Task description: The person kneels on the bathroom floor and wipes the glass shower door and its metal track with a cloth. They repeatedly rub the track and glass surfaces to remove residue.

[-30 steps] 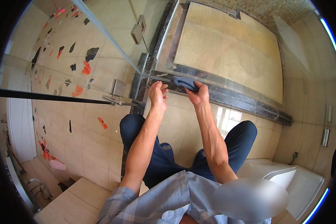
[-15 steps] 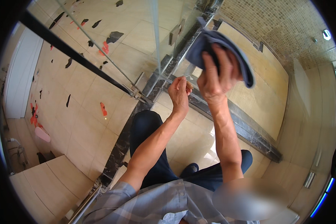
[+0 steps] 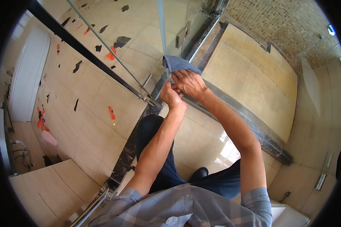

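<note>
A blue-grey cloth point(image 3: 181, 64) is draped at the lower end of an upright glass panel's edge point(image 3: 161, 30). My right hand point(image 3: 190, 82) grips the cloth, its fingers pressed together over the near side. Just below and to the left, my left hand point(image 3: 171, 95) is closed with fingers curled, close against the right fingertips. What the left fingers hold, if anything, is hidden. Both hands are above the dark marble sill point(image 3: 159, 89), beside a metal hinge point(image 3: 146, 94) at the base of the glass.
Torn black and red scraps point(image 3: 121, 41) litter the tiled floor beyond the glass at left. A dark frame bar point(image 3: 83, 47) slants across there. A ribbed beige floor panel point(image 3: 250, 72) lies at right behind a marble curb point(image 3: 250, 128). My knees straddle the near floor.
My right hand has brought the cloth down and left, from over the ribbed panel to the glass edge. My left hand has shifted slightly left and down, and the two hands now meet.
</note>
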Available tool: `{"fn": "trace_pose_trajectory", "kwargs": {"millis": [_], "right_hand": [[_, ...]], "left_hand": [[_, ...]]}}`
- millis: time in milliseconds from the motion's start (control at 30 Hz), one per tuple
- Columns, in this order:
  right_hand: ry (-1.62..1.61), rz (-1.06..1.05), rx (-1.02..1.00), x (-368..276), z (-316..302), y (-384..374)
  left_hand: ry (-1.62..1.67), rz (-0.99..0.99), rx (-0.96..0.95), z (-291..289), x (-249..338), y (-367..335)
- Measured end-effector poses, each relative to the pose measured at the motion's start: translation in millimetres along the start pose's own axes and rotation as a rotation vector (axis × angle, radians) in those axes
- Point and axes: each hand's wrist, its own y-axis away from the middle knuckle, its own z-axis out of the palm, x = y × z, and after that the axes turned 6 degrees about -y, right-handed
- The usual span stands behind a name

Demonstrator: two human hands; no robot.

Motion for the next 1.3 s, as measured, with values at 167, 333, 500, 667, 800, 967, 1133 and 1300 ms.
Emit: {"fn": "trace_pose_trajectory", "kwargs": {"millis": [167,333,500,667,800,967,1133,1300], "right_hand": [[0.149,0.128,0.084,0.4,-23.6,-5.2],[0.216,0.196,0.328,-4.6,-76.2,-16.0],[0.128,0.135,0.13,-7.7,-21.5,-1.1],[0.097,0.059,-0.125,-7.8,88.3,29.5],[0.195,-0.048,-0.21,-12.3,132.8,48.9],[0.273,-0.093,-0.281,-3.9,129.5,112.6],[0.161,0.091,-0.279,-9.3,56.8,161.5],[0.154,0.349,0.055,-12.7,-45.5,114.5]], "left_hand": [[0.04,-0.007,0.02,-1.7,6.0,-5.2],[0.134,0.012,-0.062,-10.2,15.0,-2.8],[0.148,0.003,-0.044,-17.4,15.8,-8.1],[0.13,-0.028,-0.074,-19.2,12.1,-13.3],[0.137,-0.089,-0.081,-20.4,6.6,-15.5],[0.097,-0.12,-0.1,-15.0,-0.4,-16.1],[0.072,-0.147,-0.121,-6.9,-9.3,-13.4],[0.057,-0.155,-0.149,1.9,-21.8,-17.8]]}}
